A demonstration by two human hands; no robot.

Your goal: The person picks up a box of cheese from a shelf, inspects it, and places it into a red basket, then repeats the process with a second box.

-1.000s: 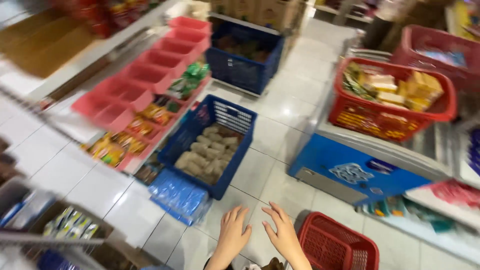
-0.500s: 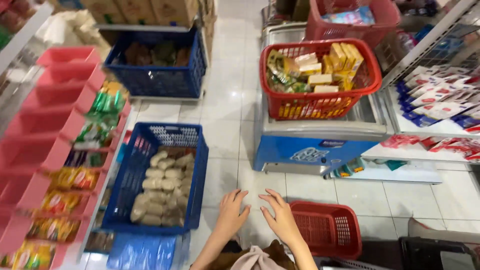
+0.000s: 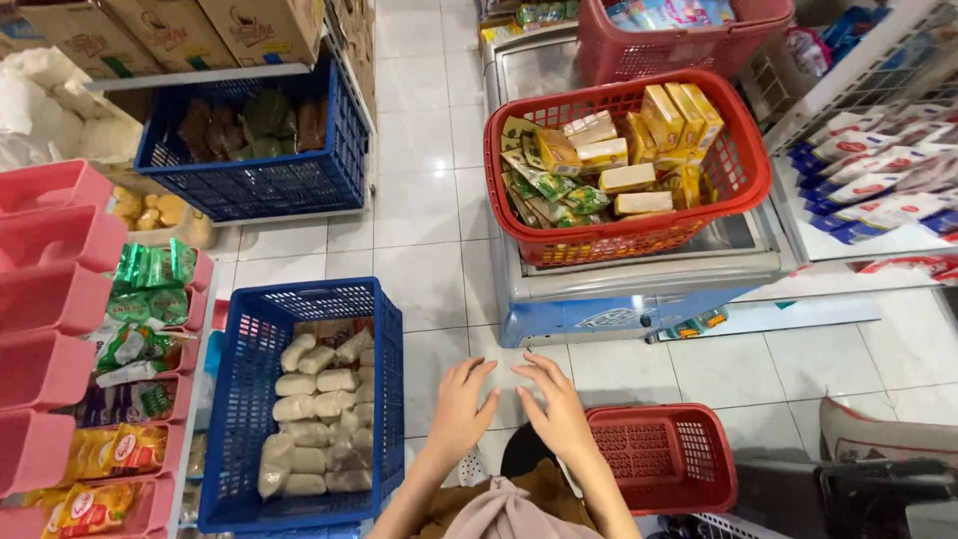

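Fingers (image 3: 477, 377) of the left hand (image 3: 461, 409) are spread wide and hold nothing; those of the right hand (image 3: 557, 404) are likewise splayed and empty, both palms hovering over the white tiled floor (image 3: 429, 210) between two baskets. Nearest the left hand stands a blue crate (image 3: 239, 399) of pale, lumpy clear-wrapped packets (image 3: 314, 414), set on the floor beside the pink shelf bins (image 3: 55, 299), presumably for easy reach. Just beside the right hand sits a small red basket (image 3: 664, 457) (no contents visible). Ahead, a larger red basket (image 3: 624, 165) rests on a chest freezer (image 3: 639, 284), raised to working height, loaded with yellow rectangular boxes and green-and-yellow sachets. Green, purple and yellow pouches fill the pink bins at left; white-and-red packets line the wire rack (image 3: 878, 160) at right.
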